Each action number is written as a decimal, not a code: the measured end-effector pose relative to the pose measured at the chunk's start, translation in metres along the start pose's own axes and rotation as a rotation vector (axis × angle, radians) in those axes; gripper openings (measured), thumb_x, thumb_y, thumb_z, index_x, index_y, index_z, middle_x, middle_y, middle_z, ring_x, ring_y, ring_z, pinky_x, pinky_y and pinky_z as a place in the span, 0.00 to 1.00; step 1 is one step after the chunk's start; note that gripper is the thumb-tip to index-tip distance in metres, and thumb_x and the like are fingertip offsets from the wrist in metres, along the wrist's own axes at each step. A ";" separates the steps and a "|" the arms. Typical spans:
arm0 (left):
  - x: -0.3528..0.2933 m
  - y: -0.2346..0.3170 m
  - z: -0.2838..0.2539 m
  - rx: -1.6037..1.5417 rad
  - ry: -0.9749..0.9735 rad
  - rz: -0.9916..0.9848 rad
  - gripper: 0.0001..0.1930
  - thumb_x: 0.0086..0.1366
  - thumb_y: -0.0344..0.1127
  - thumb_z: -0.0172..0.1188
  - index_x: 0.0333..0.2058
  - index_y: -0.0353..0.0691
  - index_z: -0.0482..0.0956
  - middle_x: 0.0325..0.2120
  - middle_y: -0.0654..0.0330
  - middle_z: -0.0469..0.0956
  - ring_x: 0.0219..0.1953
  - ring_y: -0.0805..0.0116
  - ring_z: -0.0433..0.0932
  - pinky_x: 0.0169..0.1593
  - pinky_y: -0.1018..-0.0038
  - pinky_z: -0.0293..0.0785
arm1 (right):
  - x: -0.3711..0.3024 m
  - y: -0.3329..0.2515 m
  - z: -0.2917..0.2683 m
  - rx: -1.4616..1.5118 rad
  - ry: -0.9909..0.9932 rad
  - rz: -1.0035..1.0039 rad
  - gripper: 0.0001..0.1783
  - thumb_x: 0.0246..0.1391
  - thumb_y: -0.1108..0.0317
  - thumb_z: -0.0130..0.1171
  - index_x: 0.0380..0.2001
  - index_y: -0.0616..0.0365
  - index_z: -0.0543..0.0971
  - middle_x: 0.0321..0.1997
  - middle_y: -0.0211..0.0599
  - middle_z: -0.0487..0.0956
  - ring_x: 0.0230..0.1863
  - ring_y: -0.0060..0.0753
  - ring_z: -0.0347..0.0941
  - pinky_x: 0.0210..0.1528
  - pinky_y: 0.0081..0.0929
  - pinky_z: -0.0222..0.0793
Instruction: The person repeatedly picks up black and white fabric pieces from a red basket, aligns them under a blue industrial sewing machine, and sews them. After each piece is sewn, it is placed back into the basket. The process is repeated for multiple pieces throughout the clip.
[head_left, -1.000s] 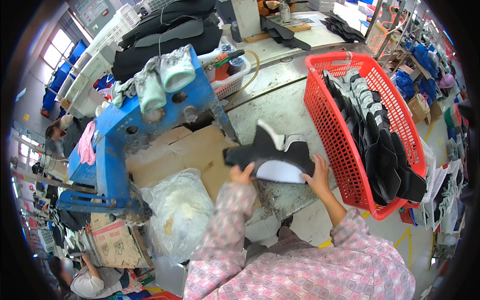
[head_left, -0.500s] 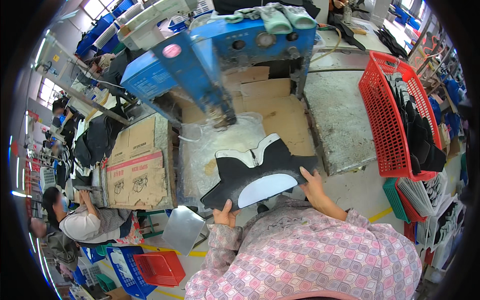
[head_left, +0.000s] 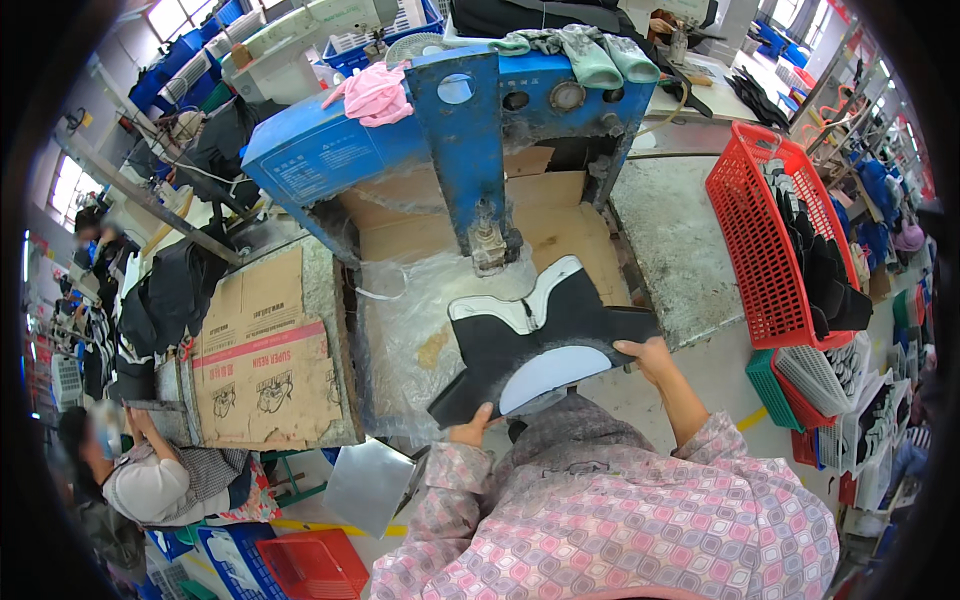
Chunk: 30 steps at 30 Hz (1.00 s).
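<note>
Black shoe upper [head_left: 540, 335] pinched at opposite edges by left hand [head_left: 472, 430] and right hand [head_left: 648, 355].

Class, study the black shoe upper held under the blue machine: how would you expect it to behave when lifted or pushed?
The black shoe upper probably flops: it is a thin flat sheet, gripped at two edges by the left hand and right hand. It looks light for its spread. It should slide rather than roll, and may slip on the clear plastic sheet.
</note>
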<state>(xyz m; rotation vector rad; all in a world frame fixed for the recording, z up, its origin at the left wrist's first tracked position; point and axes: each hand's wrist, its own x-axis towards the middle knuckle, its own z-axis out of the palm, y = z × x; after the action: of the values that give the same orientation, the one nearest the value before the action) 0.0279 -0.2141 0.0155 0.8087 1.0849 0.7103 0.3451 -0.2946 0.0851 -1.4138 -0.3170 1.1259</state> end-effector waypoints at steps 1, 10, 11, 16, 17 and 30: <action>0.001 -0.005 0.007 -0.107 0.005 -0.160 0.15 0.55 0.26 0.52 0.43 0.33 0.66 0.37 0.56 0.71 0.37 0.62 0.72 0.38 0.62 0.74 | -0.001 0.003 -0.005 -0.072 0.118 0.018 0.19 0.35 0.84 0.57 0.37 0.70 0.70 0.37 0.41 0.73 0.35 0.31 0.71 0.38 0.24 0.68; 0.016 0.008 0.055 -0.420 -0.282 -0.211 0.13 0.60 0.31 0.45 0.44 0.34 0.66 0.40 0.57 0.70 0.42 0.62 0.71 0.44 0.60 0.70 | -0.009 0.023 -0.045 0.092 0.237 -0.165 0.14 0.38 0.80 0.58 0.34 0.70 0.72 0.34 0.39 0.73 0.34 0.28 0.70 0.39 0.22 0.66; 0.017 0.010 0.056 -0.432 -0.284 -0.173 0.13 0.60 0.31 0.45 0.44 0.34 0.66 0.41 0.57 0.70 0.42 0.62 0.70 0.45 0.60 0.70 | -0.005 0.023 -0.045 0.106 0.315 -0.142 0.14 0.39 0.80 0.58 0.33 0.70 0.72 0.34 0.38 0.73 0.34 0.28 0.70 0.39 0.22 0.67; 0.010 0.010 0.059 -0.420 -0.268 -0.120 0.13 0.61 0.32 0.44 0.44 0.37 0.66 0.41 0.58 0.70 0.43 0.63 0.70 0.46 0.61 0.69 | 0.014 0.024 -0.040 -0.084 0.257 0.005 0.13 0.38 0.80 0.58 0.33 0.72 0.72 0.34 0.39 0.74 0.34 0.28 0.71 0.39 0.22 0.67; 0.009 0.008 0.061 -0.401 -0.239 -0.115 0.13 0.61 0.32 0.44 0.44 0.37 0.67 0.41 0.58 0.70 0.43 0.63 0.70 0.46 0.61 0.69 | 0.016 0.023 -0.040 -0.025 0.227 -0.027 0.13 0.38 0.80 0.58 0.32 0.72 0.72 0.34 0.39 0.74 0.34 0.28 0.71 0.40 0.23 0.67; 0.012 0.005 0.066 -0.419 -0.136 0.039 0.13 0.61 0.30 0.44 0.44 0.36 0.66 0.41 0.58 0.70 0.42 0.64 0.70 0.45 0.60 0.70 | 0.040 0.000 -0.025 -0.077 0.245 0.012 0.09 0.37 0.79 0.59 0.25 0.75 0.73 0.30 0.40 0.74 0.30 0.26 0.71 0.34 0.20 0.67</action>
<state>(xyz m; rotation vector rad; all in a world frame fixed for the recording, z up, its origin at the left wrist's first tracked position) 0.0937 -0.2155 0.0304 0.5099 0.7625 0.8670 0.3839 -0.2792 0.0625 -1.6052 -0.1787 0.9462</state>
